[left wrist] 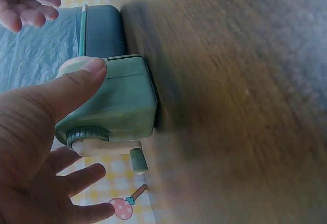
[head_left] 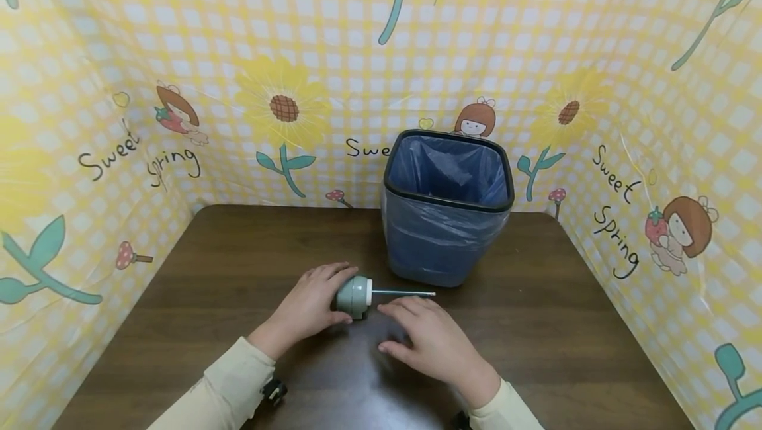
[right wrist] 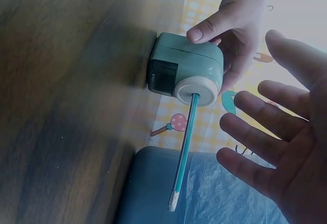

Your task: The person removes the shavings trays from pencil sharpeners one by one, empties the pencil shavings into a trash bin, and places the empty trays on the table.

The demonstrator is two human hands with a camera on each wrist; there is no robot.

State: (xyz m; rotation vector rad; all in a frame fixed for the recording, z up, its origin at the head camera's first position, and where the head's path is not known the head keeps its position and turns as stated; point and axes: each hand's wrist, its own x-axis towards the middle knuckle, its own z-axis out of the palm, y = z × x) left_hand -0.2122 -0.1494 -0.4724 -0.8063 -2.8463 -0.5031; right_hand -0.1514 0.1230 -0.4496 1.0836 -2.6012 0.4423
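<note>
A green hand-crank pencil sharpener (head_left: 352,297) stands on the table, held by my left hand (head_left: 311,302). In the left wrist view, the thumb (left wrist: 84,83) presses its near side, and the crank handle (left wrist: 138,161) sticks out at the back. From the white round front of the sharpener (right wrist: 168,55) a teal pencil (right wrist: 186,145) points to the right, its eraser end free and its tip hidden inside. My right hand (head_left: 430,337) hovers beside the pencil, fingers spread and nothing in them; in the right wrist view, a gap separates it from the pencil.
Behind the pencil stands a blue waste bin (head_left: 443,245) with a black rim and a clear plastic liner. Yellow checked cloth (head_left: 333,53) walls the brown wooden table (head_left: 268,238) at the back and both sides.
</note>
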